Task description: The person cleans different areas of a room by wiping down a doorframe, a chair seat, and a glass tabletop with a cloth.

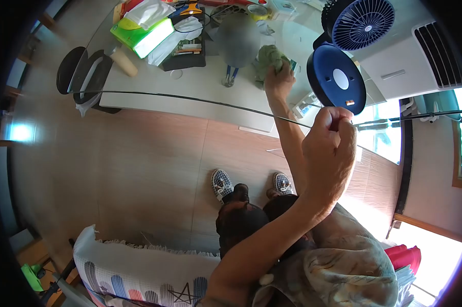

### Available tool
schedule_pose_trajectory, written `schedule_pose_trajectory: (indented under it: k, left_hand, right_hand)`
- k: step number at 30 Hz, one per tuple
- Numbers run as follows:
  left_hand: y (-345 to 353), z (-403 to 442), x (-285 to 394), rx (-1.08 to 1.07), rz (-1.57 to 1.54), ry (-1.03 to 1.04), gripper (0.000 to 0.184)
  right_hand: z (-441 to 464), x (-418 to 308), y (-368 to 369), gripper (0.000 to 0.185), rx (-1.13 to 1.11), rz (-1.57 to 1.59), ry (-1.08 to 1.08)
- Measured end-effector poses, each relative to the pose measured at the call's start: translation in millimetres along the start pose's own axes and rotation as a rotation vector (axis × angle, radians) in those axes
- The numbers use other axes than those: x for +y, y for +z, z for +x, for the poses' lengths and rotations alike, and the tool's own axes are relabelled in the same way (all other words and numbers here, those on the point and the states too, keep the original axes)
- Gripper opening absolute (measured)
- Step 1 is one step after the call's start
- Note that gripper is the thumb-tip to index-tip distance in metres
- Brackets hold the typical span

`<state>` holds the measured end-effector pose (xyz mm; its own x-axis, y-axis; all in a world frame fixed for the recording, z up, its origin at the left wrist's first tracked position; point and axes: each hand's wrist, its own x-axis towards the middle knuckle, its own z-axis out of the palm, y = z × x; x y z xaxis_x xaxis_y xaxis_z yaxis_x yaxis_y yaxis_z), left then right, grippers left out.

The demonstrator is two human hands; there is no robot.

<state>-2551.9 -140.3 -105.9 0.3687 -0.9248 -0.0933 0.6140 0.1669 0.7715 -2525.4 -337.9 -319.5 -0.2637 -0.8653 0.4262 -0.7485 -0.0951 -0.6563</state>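
Note:
On the glass-topped table [154, 84], my right hand [279, 79] is closed on a crumpled green cloth [269, 59], which lies against the top. My left hand [330, 143] is raised nearer the camera, crossing over my right forearm. Its fingers are curled in tightly beside the table's dark front edge line; whatever they hold is hidden. Just beyond the left hand is the round dark blue base of a fan [328, 77], with the fan's grille [366, 25] above it. A small item with blue arms [230, 77] lies left of the cloth.
At the table's back left are a green tissue pack [144, 38], a black tray [187, 61] and a tan roll [123, 61]. A black chair [90, 71] stands at the left end. A white vented unit [410, 61] is at right. Behind me is a patterned white cover [144, 271].

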Motion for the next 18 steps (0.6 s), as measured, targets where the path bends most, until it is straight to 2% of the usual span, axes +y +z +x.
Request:
schedule_pose_trajectory:
  k: [3, 4, 5, 6, 7, 9, 12, 15, 18]
  left_hand:
    - [1.3, -0.1, 8.8, 0.053, -0.069, -0.091, 0.010]
    - [0.5, 0.3, 8.7, 0.057, -0.089, -0.111, 0.010]
    - [1.1, 0.9, 8.4, 0.055, -0.115, -0.129, 0.011]
    - [1.9, 1.7, 8.2, 0.050, -0.142, -0.146, 0.011]
    - [1.5, 1.9, 8.5, 0.040, -0.135, -0.178, 0.012]
    - [3.2, 2.6, 6.8, 0.038, -0.151, -0.180, 0.011]
    - [1.8, 2.9, 9.5, 0.071, -0.168, -0.174, 0.012]
    - [-5.8, 5.8, 15.5, 0.146, -0.133, -0.142, 0.016]
    - [-13.4, 8.9, 29.3, 0.210, -0.193, -0.137, 0.019]
  right_hand:
    - [5.8, -2.8, 19.1, 0.048, -0.279, -0.346, 0.095]
    - [7.8, -6.2, 22.4, 0.053, -0.379, -0.438, -0.034]
    - [8.0, 14.4, 52.5, 0.053, -0.336, -0.397, -0.274]
    - [-2.8, -10.8, 39.0, 0.049, -0.334, -0.493, -0.435]
    - [-7.0, 11.9, 83.9, 0.044, -0.187, -0.334, -0.509]
    - [-16.1, -27.2, 56.1, 0.041, -0.425, -0.021, -0.412]
    - [-11.1, -32.2, 45.4, 0.038, -0.319, -0.015, -0.439]
    - [5.9, -21.3, 38.9, 0.035, 0.001, -0.053, -0.256]
    - [37.5, -3.9, 24.5, 0.036, -0.199, 0.020, 0.071]
